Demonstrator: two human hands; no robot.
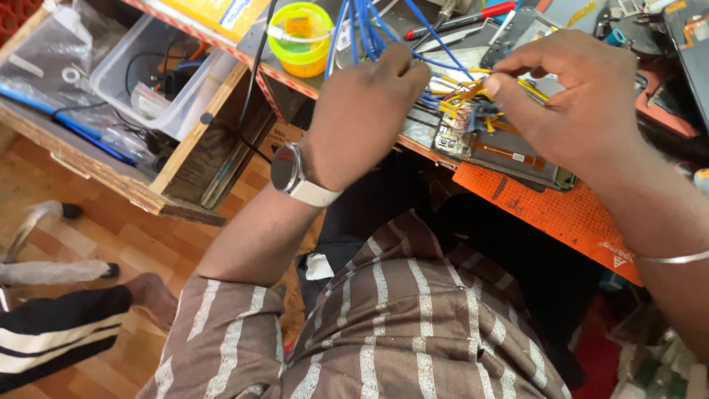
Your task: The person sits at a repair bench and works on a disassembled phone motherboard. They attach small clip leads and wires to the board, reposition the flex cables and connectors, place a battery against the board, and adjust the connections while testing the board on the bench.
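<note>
An opened phone [509,151] with bare circuit parts lies on an orange work mat [561,214]. Yellow and blue clips [473,107] are fastened near its top end, with blue wires [369,29] running up from them. My left hand [362,111], with a watch [292,174] on the wrist, rests over the wires, fingers curled against the clips. My right hand [569,96] pinches at a yellow clip over the phone. What the fingertips hold is partly hidden.
A yellow-green round tub [300,37] stands at the bench edge. A clear plastic bin [159,74] with cables sits on a wooden shelf [111,174] at left. Phone parts [665,44] lie at the right back. Another person's leg and foot [88,314] are on the floor, lower left.
</note>
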